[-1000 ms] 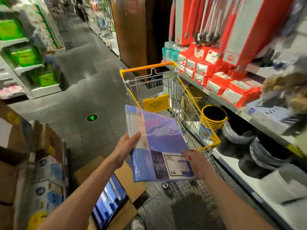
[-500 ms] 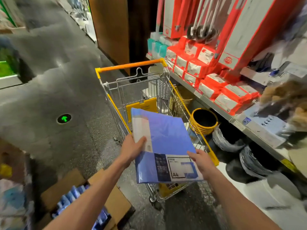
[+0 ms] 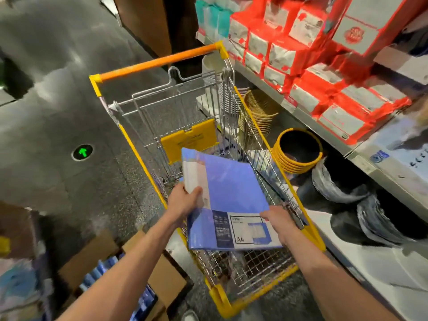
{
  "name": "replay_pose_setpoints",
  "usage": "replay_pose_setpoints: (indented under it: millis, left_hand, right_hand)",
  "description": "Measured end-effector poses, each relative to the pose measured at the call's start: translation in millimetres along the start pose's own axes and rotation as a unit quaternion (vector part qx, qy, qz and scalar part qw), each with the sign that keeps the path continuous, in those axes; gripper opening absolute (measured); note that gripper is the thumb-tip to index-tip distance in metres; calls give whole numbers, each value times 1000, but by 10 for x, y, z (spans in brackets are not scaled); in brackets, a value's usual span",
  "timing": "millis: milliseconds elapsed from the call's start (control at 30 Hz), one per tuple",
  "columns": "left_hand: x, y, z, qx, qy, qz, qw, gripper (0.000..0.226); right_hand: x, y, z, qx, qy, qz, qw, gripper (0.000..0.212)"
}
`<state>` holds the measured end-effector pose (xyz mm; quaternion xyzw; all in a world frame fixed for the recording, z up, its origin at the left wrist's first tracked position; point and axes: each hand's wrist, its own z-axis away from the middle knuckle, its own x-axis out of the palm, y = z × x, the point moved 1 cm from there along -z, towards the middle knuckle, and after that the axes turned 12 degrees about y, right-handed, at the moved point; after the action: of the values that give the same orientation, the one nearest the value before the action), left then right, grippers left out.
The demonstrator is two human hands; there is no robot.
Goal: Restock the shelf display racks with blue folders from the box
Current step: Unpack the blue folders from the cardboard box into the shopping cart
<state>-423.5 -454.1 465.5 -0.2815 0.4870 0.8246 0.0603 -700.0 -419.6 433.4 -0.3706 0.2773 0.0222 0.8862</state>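
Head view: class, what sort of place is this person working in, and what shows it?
Probably a shop aisle: a wire shopping cart stands beside a shelf stacked with red boxes, and a cardboard box of blue folders sits on the floor.

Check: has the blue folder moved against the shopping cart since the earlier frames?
Yes. The blue folder has shifted right, from overlapping the shopping cart at its left rim to over the basket.

The blue folder [image 3: 228, 195], gripped by the left hand [image 3: 183, 202] at its white spine and the right hand [image 3: 281, 224] at its labelled corner, now hangs over the trolley [image 3: 139, 158] basket instead of short of it, and the cardboard box [image 3: 90, 258] now lies left of the left forearm rather than under the hands
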Motion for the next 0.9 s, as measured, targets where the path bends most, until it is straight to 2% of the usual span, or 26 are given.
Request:
replay_pose_setpoints:
  millis: [67, 167, 233, 333, 400, 500, 633, 767, 900]
  left_hand:
    - [211, -6, -229, -15, 7, -26, 1000, 32]
    - [481, -54, -501, -51, 19, -47, 997, 27]
    - [647, -134, -670, -76, 10, -64, 995, 33]
    - [889, -440, -969, -114, 13, -59, 992, 53]
    - [1039, -687, -1143, -136, 9, -49, 989, 48]
    - [1185, -835, -1277, -137, 12, -49, 989, 41]
    - [1287, -1107, -1432, -136, 13, -67, 988, 59]
    - [1405, -1196, -1539, -134, 48, -48, 989, 41]
    - [1497, -1116, -1525, -105, 40, -113, 987, 39]
  right_hand:
    - [131, 1, -359, 18, -14, -10, 1000, 8]
    - [283, 27, -783, 47, -17, -20, 999, 14]
    - [372, 45, -1001, 70, -20, -24, 997, 13]
    - [557, 124, -1333, 78, -19, -10, 997, 15]
    - [718, 200, -1543, 78, -6, -1, 997, 15]
    - [993, 329, -1822, 86, 7, 31, 996, 20]
    - [1278, 381, -2097, 69, -9, 66, 995, 25]
    - [1507, 369, -2362, 22, -8, 86, 996, 24]
    - [1458, 193, -2391, 1, 13, 132, 991, 40]
